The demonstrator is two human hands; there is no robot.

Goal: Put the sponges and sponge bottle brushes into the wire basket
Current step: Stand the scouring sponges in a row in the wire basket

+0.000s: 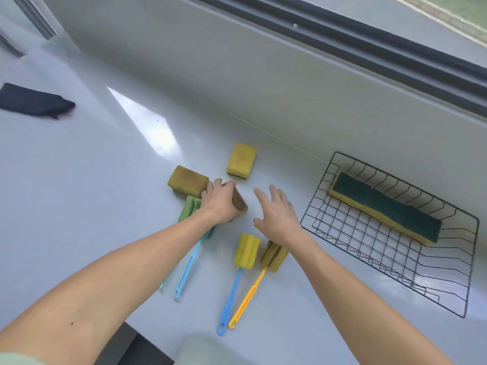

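Note:
My left hand [220, 204] is closed around a brownish sponge [240, 204] on the white counter. My right hand [276, 210] hovers open just to its right, holding nothing. Two more sponges lie behind: a dark yellow one [187, 179] and a brighter yellow one [242, 160]. A green-headed bottle brush [188, 208] with a light blue handle runs under my left wrist. Two more brushes lie nearer: a yellow head on a blue handle [246, 250] and a brown-yellow head on a yellow handle [274, 255]. The black wire basket [395, 248] at right holds a row of green-topped sponges [384, 206].
A dark folded cloth [34, 101] lies at far left on the counter. A white wall and window sill [290, 75] rise behind the counter. The counter's front edge shows at the bottom, with a dark gap [137, 349] below.

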